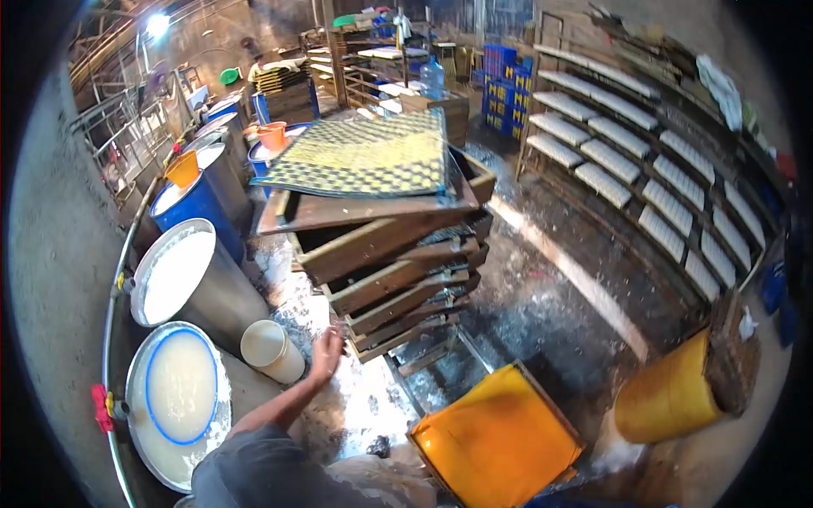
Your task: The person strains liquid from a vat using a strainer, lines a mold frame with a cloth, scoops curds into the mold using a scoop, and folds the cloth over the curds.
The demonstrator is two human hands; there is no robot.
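Observation:
My left hand (327, 351) reaches forward beside the lower corner of a stack of wooden frames (381, 288). Its fingers look loosely stretched, holding nothing I can see; whether they touch the wood I cannot tell. On the stack's top board lies a yellow-and-black checkered woven mat (364, 152). Just left of the hand stands a white plastic bucket (273, 350). Close to my body, an orange cloth (500, 440) covers a square wooden frame. My right hand is out of view.
Along the left stand a metal drum (241, 389) of cloudy liquid with a blue hoop, another drum (203, 279) and a blue barrel (203, 212). A red-handled pipe valve (102, 408) sits at the left. Racks with white slabs (610, 161) and a yellow barrel (665, 394) stand right.

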